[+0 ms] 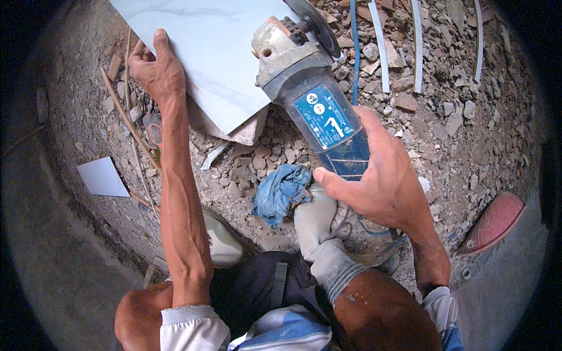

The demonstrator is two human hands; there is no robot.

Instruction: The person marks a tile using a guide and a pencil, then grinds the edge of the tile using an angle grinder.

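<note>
A pale, faintly veined tile lies slanted over a rough block on the rubble. My left hand grips its left edge, thumb on top and the other fingers curled at the rim. Wrapped round the blue and grey body of an angle grinder is my right hand. The grinder's dark disc is at the tile's upper right edge; whether they touch, I cannot tell. A crumpled blue cloth sits beside my right foot, below the tile.
Broken rubble covers the ground. Several narrow tile strips and a blue cord lie at the far right. A tile offcut and a thin wooden stick are on the left. A reddish curved object stands at the right.
</note>
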